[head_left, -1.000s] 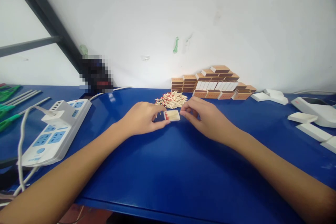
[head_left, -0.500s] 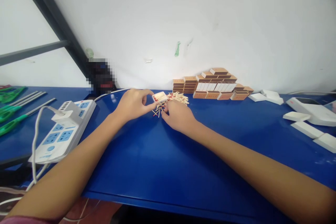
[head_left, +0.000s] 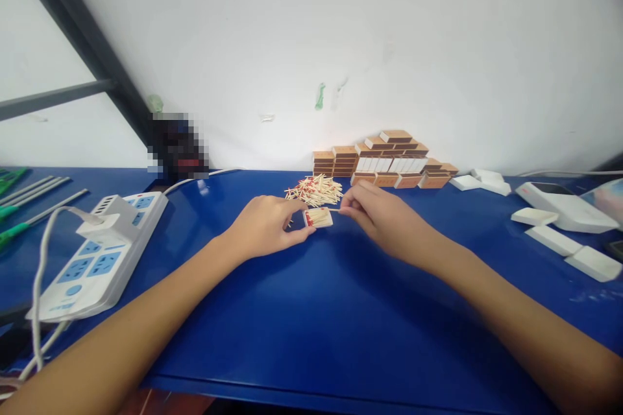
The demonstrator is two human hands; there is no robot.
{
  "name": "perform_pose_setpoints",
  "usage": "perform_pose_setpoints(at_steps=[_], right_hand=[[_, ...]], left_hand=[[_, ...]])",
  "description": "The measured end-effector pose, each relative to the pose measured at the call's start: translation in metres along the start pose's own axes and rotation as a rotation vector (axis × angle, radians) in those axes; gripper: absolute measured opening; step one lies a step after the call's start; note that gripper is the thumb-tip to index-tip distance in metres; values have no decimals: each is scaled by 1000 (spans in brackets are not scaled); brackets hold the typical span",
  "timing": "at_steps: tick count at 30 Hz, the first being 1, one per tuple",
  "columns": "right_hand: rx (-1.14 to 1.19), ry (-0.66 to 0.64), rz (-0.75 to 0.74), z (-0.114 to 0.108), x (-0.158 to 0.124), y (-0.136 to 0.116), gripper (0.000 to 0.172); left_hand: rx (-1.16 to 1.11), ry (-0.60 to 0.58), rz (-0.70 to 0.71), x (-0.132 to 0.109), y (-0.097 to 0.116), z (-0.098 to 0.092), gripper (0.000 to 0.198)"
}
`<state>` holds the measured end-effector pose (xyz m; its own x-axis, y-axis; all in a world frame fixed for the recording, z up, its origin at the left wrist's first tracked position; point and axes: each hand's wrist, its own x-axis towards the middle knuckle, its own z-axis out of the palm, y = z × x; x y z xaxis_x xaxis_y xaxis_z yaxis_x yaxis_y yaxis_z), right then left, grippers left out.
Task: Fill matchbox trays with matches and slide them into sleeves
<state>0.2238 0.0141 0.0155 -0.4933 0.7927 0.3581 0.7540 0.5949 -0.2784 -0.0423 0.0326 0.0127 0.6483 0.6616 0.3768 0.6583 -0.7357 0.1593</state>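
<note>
Between thumb and fingers, my left hand (head_left: 270, 225) grips a small white matchbox tray (head_left: 327, 223) by its left end. Matches with red heads lie lengthwise inside the tray, heads to the left. My right hand (head_left: 377, 211) is closed in a pinch on a match (head_left: 337, 210), whose stick points left over the tray's right end. A loose heap of matches (head_left: 316, 190) lies on the blue table (head_left: 302, 324) just behind the tray. A stray match or two show by my left fingers.
Stacked matchboxes (head_left: 387, 179) stand against the wall at the back. White trays (head_left: 553, 240) and a white device (head_left: 567, 206) lie on the right. On the left are a power strip (head_left: 104, 266) with a plugged-in charger and green-handled tools (head_left: 19, 230).
My left hand has brought the tray nearer and to the right, away from the heap. My right hand has left the heap, moving right, and now shows a match in its pinch.
</note>
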Motion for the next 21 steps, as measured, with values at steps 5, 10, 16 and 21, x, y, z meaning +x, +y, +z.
perform_pose_setpoints(at_steps=[5,10,16,21], right_hand=[[-110,-57,-74,9,1,-10,13],[-111,-76,-81,13,-4,-7,12],[-72,-106,-84,13,-9,-5,15],[5,-97,-89,6,-12,-6,18]], left_hand=[[-26,-44,24,-2,6,2,33],[-32,-26,32,-1,5,2,33],[-73,-54,26,-2,9,6,32],[-95,-49,39,-2,10,9,33]])
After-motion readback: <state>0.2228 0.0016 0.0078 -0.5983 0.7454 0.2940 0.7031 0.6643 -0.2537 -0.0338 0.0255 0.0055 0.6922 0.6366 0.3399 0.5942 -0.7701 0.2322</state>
